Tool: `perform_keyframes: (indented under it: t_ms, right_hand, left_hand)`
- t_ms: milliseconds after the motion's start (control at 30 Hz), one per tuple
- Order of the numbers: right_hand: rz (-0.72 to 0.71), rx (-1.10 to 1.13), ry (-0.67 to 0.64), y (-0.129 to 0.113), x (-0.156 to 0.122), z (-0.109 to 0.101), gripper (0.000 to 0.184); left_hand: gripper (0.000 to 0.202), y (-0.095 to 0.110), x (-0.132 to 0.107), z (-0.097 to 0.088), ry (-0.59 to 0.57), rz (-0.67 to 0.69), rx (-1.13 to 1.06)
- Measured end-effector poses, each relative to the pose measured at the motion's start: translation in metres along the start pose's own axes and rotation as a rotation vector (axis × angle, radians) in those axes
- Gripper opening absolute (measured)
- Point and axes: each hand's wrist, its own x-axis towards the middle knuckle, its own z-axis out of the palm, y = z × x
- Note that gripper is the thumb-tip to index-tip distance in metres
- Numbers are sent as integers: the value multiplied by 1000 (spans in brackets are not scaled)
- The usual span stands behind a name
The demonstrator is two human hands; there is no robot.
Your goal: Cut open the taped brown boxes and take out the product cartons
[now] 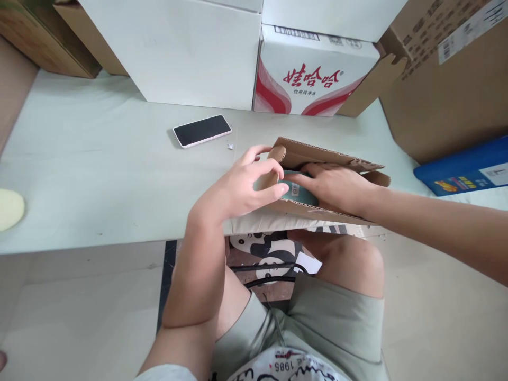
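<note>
A small brown cardboard box [317, 154] lies at the front edge of the pale table [99, 174]. A dark green item with a label [297, 191] sits inside it. My left hand [242, 182] curls round the box's left end flap, fingers bent, thumb touching the green item. My right hand [337, 185] lies flat inside the box, fingers stretched out on top of the green item.
A black phone [202, 130] lies face up behind the box, a tiny white piece [230, 146] beside it. White cartons [313, 74] and brown cartons [448, 79] stand along the back. A blue box [464, 168] lies at right, a pale yellow round thing [10, 209] at left.
</note>
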Motion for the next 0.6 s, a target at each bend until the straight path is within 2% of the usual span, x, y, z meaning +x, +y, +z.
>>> perform_keyframes:
  t_ms: [67,167,267,333,467,533,600]
  right_hand:
    - [-7,50,100,7,-7,2,66]
    - [-89,72,339,15,-25,-1,58]
    - [-162,29,582,16,-48,-15,50]
    - [-177,-5,691,13,-65,-28,45]
    - [-116,15,772,3,-103,-42,53]
    - [-40,63,791,1,-122,-40,61]
    - [49,204,817,2,-139,-37,63]
  left_hand:
    - [23,-2,2,3,29,69,-56]
    - [23,0,2,5,122,212,-140]
    - [23,4,1,6,226,345,-170]
    - [26,7,1,6,263,423,-185]
    - [24,14,2,12,291,484,-248]
    - [24,17,3,17,290,524,-315]
    - [30,20,3,24,274,586,-385]
